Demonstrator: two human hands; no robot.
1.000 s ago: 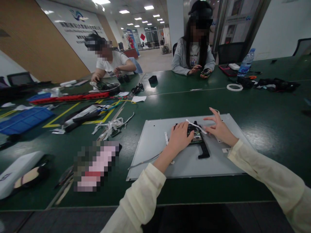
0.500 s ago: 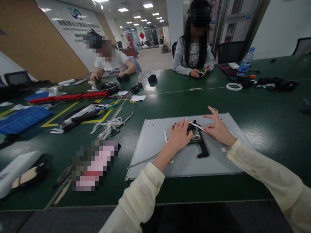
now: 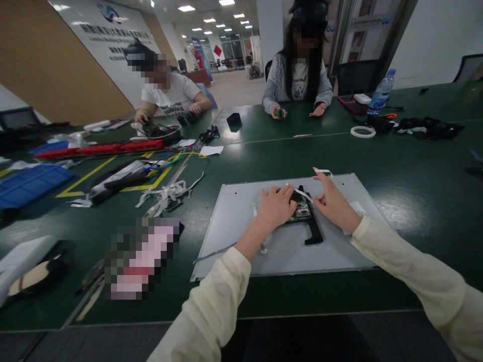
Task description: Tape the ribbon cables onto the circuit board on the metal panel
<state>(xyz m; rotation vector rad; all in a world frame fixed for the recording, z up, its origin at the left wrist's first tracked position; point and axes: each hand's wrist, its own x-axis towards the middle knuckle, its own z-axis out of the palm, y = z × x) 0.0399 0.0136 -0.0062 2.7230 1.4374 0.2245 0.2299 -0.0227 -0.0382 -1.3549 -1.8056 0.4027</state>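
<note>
A grey metal panel (image 3: 241, 236) lies flat on the green table in front of me. A small circuit board (image 3: 301, 211) with a black bracket (image 3: 312, 232) sits near the panel's middle. My left hand (image 3: 274, 207) rests on the board's left side, fingers curled down over it. My right hand (image 3: 331, 202) pinches the end of a white flat ribbon cable (image 3: 302, 194) that runs across the board between both hands. A second white strip (image 3: 323, 171) shows just behind my right hand's fingers.
Two other people sit across the table with small parts in their hands. Loose white ribbons (image 3: 166, 193), a blue tray (image 3: 26, 183), a red strip (image 3: 101, 148), a tape roll (image 3: 363, 131) and a water bottle (image 3: 381, 93) lie around. A blurred object (image 3: 141, 256) sits left of the panel.
My right hand's fingers have closed from spread out to a pinch on the ribbon cable. My left hand stays on the board. The person opposite has lowered both hands to the table.
</note>
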